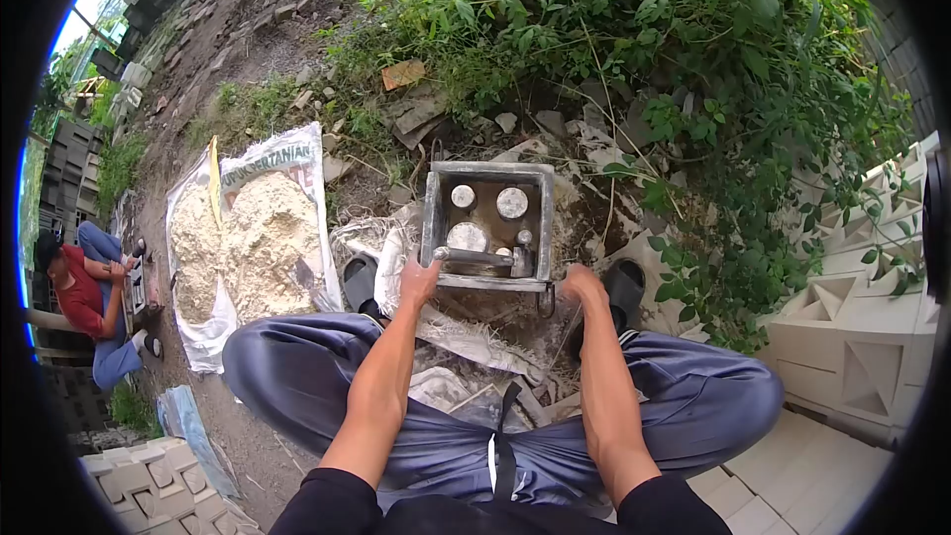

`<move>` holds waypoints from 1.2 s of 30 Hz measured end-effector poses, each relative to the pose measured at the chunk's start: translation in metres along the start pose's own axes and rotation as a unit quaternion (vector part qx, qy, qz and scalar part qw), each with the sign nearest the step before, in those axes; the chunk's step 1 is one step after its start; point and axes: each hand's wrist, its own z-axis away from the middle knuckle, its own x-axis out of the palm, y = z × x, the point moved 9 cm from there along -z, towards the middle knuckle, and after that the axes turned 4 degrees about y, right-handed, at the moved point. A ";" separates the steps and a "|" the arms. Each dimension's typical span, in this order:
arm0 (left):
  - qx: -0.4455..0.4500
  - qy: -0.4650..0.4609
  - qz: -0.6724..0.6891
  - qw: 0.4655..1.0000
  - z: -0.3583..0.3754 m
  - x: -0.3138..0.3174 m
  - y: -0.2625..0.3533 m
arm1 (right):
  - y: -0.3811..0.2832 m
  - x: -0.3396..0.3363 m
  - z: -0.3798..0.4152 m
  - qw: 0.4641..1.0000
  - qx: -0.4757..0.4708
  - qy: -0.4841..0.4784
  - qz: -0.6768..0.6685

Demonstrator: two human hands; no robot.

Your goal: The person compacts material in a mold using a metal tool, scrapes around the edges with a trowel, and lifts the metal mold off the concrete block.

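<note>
A square metal mould (544,228) lies on the ground between my feet, with round pale discs (512,203) inside. A metal bar with a round end (478,257) lies across its near side. My left hand (420,280) is at the mould's near left corner, by the bar's end; its fingers are partly hidden. Near the right corner, beside a wire loop handle (546,301), is my right hand (581,283), its fingers pointing down and hard to make out. Whether either hand grips the mould cannot be told.
Pale powder (267,228) sits on an opened sack (203,345) at the left. Beyond it, another person (87,287) in a red shirt sits low. Plants (594,20) grow ahead. Pale patterned blocks (842,357) are stacked at right; more blocks (158,485) lie lower left.
</note>
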 end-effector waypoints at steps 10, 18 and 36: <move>-0.023 0.251 -0.057 0.966 0.012 -0.028 0.083 | -0.205 -0.061 0.133 0.846 -0.451 0.148 -0.242; -0.018 0.305 -0.047 0.951 0.016 -0.035 0.088 | -0.095 -0.111 0.128 0.599 -0.318 0.315 -0.664; -0.012 0.313 -0.030 0.949 0.018 -0.038 0.088 | -0.138 -0.102 0.139 0.770 -0.340 0.219 -0.494</move>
